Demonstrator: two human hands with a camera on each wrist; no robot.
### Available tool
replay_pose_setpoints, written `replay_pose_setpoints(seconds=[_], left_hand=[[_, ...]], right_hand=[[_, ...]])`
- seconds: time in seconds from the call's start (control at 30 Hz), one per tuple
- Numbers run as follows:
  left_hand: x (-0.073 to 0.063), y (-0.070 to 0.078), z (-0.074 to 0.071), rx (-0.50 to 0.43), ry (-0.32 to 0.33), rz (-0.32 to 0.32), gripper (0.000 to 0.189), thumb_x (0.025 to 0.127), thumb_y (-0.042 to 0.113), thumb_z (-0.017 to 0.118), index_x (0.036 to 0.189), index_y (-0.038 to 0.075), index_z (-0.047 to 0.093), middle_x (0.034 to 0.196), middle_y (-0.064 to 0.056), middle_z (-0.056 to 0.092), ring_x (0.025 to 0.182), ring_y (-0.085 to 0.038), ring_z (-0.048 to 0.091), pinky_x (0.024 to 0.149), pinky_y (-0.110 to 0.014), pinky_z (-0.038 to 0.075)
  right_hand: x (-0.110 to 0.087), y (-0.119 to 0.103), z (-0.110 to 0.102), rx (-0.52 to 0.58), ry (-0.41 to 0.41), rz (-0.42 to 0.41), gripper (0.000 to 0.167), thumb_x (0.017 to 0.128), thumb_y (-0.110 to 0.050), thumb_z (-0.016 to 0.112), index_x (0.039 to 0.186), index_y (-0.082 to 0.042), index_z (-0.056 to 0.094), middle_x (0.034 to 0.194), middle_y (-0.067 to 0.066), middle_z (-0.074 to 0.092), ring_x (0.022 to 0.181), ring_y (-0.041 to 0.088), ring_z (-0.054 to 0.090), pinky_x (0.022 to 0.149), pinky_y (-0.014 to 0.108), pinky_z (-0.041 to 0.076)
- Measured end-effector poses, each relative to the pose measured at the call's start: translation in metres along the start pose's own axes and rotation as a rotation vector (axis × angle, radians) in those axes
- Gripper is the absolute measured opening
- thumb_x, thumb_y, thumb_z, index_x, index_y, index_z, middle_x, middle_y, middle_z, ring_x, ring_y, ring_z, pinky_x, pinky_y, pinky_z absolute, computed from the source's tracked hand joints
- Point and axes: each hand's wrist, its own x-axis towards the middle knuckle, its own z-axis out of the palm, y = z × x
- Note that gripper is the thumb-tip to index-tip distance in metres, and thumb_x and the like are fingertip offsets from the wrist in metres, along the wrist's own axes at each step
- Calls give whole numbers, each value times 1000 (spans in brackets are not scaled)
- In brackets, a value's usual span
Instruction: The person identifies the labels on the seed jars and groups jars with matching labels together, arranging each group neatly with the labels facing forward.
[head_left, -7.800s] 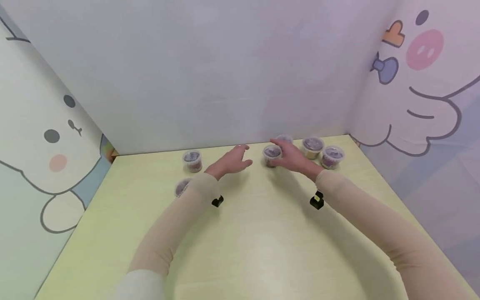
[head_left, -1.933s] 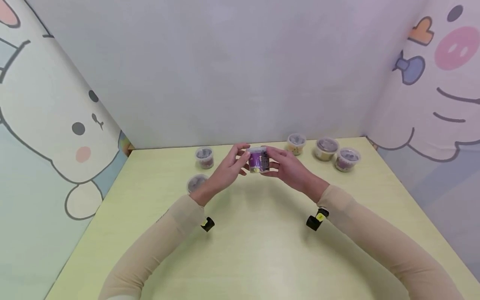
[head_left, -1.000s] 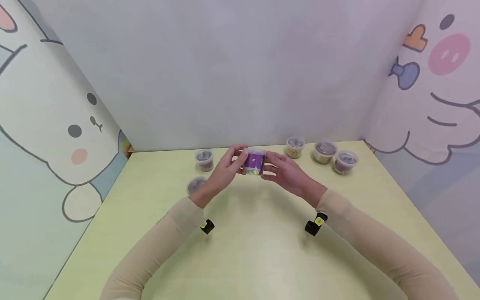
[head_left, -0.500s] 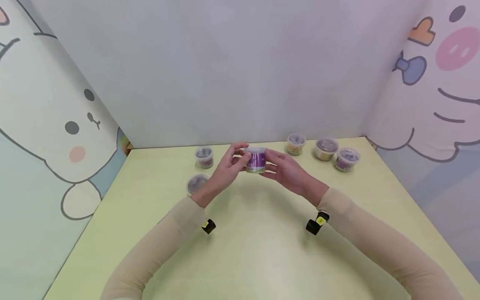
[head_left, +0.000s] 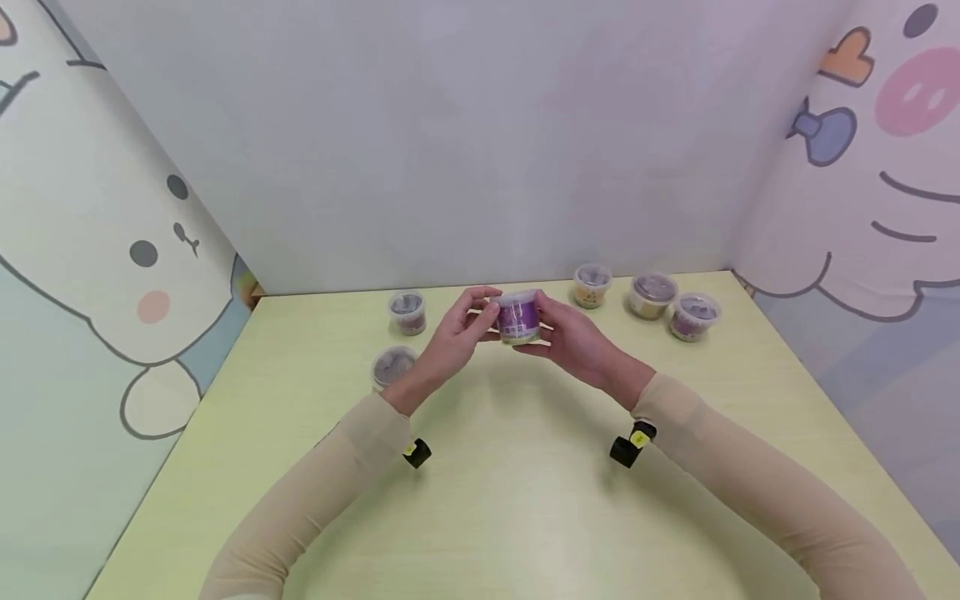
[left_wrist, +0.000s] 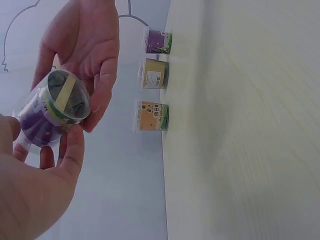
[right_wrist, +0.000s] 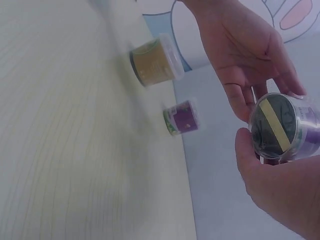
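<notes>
A small clear plastic tub [head_left: 517, 318] with a purple label and a pale lid is held up above the table between both hands. My left hand [head_left: 453, 337] grips its left side, thumb on the near face. On its right side, my right hand [head_left: 576, 343] holds it between thumb and fingers. The left wrist view shows the tub's base [left_wrist: 69, 95], dark with a yellowish strip across it. That same strip [right_wrist: 275, 125] appears in the right wrist view, where the tub is cut off by the frame edge.
Back right on the table [head_left: 517, 500] stand an orange-labelled tub [head_left: 591, 287], a yellow-labelled tub [head_left: 652, 297] and a purple-labelled tub [head_left: 693, 318]. At left are another purple tub [head_left: 407, 314] and an orange-brown one [right_wrist: 152, 62], close to my left forearm. A wall stands behind.
Since the oldest frame, the purple tub has risen from the table, and the left hand has joined the right on it. In the last two seconds it turns between the fingers, showing different label sides.
</notes>
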Motion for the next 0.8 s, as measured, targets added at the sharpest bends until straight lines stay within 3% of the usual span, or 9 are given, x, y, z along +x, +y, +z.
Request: replay_pose_setpoints(seconds=[0.2, 0.4, 0.8], left_hand=[[-2, 4, 1, 35, -57, -60, 41, 110, 27, 45, 148, 12, 41, 127, -15, 46, 108, -27, 61, 98, -44, 53], [-4, 5, -2, 75, -76, -87, 48, 112, 31, 40, 156, 14, 34, 137, -18, 43, 119, -32, 56, 104, -47, 49], [-7, 0, -2, 89, -92, -125, 50, 112, 31, 38, 158, 14, 30, 138, -18, 42, 124, -33, 54, 105, -47, 48]], right_hand=[[-2, 0, -1, -37, -23, 15, 65, 107, -51, 42, 151, -3, 34, 142, 15, 46, 128, 26, 52, 114, 49, 37], [-2, 0, -1, -94, 19, 27, 67, 107, -48, 46, 152, -3, 27, 142, 16, 42, 128, 30, 48, 116, 50, 33], [0, 5, -2, -129, 67, 60, 67, 107, -44, 49, 154, -1, 28, 145, 19, 41, 127, 32, 50, 114, 48, 38]])
